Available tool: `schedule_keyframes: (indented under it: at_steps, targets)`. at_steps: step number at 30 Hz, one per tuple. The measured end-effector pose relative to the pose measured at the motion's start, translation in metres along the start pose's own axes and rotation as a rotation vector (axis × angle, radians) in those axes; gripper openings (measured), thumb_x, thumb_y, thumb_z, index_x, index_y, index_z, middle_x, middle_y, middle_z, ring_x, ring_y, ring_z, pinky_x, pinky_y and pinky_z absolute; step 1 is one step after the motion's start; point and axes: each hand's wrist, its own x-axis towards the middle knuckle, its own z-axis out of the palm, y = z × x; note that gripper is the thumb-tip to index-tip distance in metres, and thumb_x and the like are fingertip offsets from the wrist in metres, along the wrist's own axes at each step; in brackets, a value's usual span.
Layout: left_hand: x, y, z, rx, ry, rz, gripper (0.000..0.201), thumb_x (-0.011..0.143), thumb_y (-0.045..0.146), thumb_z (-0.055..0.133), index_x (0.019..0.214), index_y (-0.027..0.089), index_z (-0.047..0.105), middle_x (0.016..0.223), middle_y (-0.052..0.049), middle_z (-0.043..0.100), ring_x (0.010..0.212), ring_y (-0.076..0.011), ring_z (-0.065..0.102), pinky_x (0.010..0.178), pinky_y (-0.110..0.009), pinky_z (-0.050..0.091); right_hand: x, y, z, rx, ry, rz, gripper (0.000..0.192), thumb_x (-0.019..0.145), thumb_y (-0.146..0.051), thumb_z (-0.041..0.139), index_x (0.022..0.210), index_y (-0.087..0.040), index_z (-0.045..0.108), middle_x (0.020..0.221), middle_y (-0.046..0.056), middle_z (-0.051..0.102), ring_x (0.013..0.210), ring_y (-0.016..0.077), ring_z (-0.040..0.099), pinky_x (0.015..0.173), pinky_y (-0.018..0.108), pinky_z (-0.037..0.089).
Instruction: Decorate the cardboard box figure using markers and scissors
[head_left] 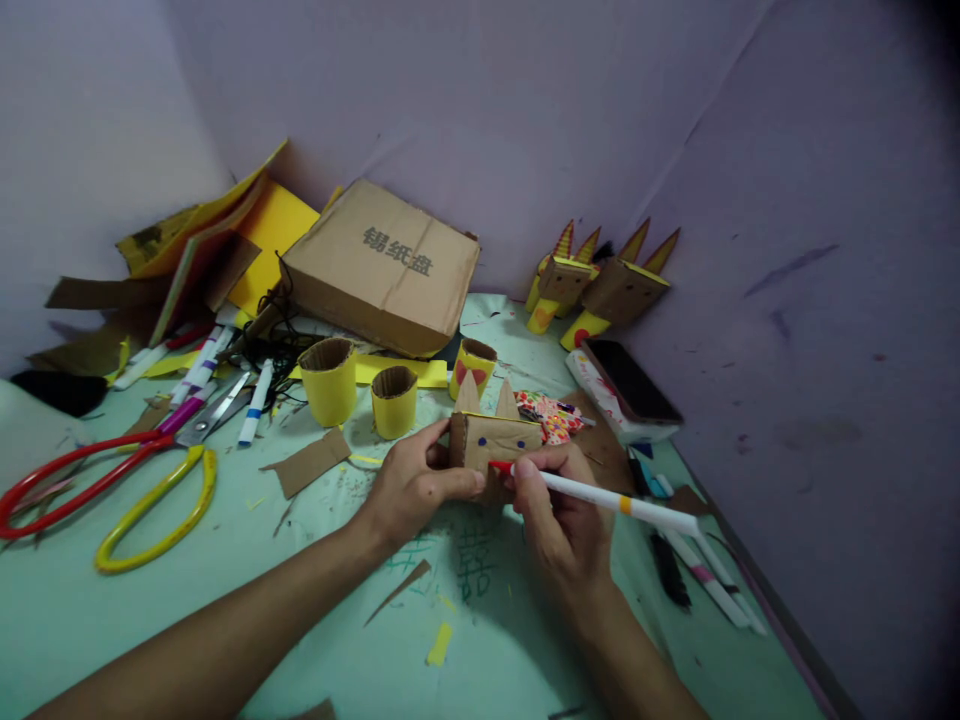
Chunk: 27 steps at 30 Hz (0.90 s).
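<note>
Left hand (pixel 416 485) pinches cardboard head (pixel 493 440) by its left end; right hand (pixel 559 510), fingers closed round marker (pixel 622 503), holds red tip at its lower front face, shaft trailing toward table's right edge.

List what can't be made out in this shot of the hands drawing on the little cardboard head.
- Head view: the lower face of the cardboard head is covered by the left hand and right hand.
- The marker tip touches the cardboard; what it draws is too small to read.
- The green writing on the table is partly under the right hand, illegible.
- The phone screen is dark.
</note>
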Motion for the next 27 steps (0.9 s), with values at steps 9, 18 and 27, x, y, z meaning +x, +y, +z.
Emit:
schedule_keyframes:
  at_steps: [9,18,27]
  targets:
    - [-0.001,-0.002,-0.001,-0.016,-0.004,-0.01,0.056,0.061,0.017,0.074,0.115,0.016,0.066,0.097,-0.004,0.079,0.092,-0.0277,0.072,0.075,-0.03,0.057,-0.006,0.006,-0.004,0.083,0.136,-0.073,0.014,0.093,-0.022,0.054,0.079,-0.022,0.056,0.06,-0.005,0.054,0.05,0.0113,0.052,0.047,0.022,0.041]
    - [0.001,-0.004,-0.002,-0.063,-0.026,-0.003,0.062,0.059,0.017,0.072,0.12,0.013,0.062,0.1,-0.007,0.078,0.1,-0.0327,0.07,0.081,-0.036,0.056,-0.009,0.0,0.004,0.146,0.311,-0.112,0.011,0.094,-0.029,0.055,0.086,-0.023,0.059,0.065,-0.003,0.058,0.054,0.0131,0.054,0.051,0.025,0.042]
    - [0.0,-0.003,-0.002,-0.064,-0.023,-0.014,0.064,0.059,0.018,0.074,0.122,0.014,0.061,0.102,-0.006,0.077,0.098,-0.0302,0.068,0.082,-0.036,0.054,0.008,0.021,-0.004,0.148,0.061,0.2,0.041,0.08,-0.04,0.069,0.114,-0.025,0.052,0.123,0.012,0.064,0.114,0.0288,0.062,0.09,0.044,0.053]
